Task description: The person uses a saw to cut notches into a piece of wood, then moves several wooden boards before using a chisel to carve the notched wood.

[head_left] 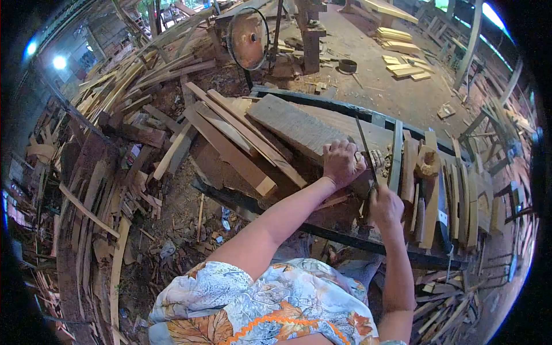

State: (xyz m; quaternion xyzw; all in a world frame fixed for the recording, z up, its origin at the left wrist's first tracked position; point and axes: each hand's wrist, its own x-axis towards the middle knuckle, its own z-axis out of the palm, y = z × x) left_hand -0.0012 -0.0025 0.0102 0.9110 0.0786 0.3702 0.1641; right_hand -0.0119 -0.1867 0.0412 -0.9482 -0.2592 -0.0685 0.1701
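My right hand (385, 204) is closed round the lower end of a long, narrow dark blade (363, 138), which points up and away from me. Its edge faces are too thin to tell whether it is a file or a knife. Just left of it, my left hand (343, 161) presses down with curled fingers on a small piece of pale, ridged wood (376, 158). Part of that piece is hidden by the fingers. Under and behind the hand lies a thick, rough wooden plank (293, 123) on the workbench (333, 118).
Sawn boards (236, 144) lie left on the bench. Several curved wooden pieces (460, 195) stand in a row to the right. A round fan (248, 39) stands beyond the bench. Scrap wood (126, 132) heaps up at left, and stacked planks (405, 68) lie on the far floor.
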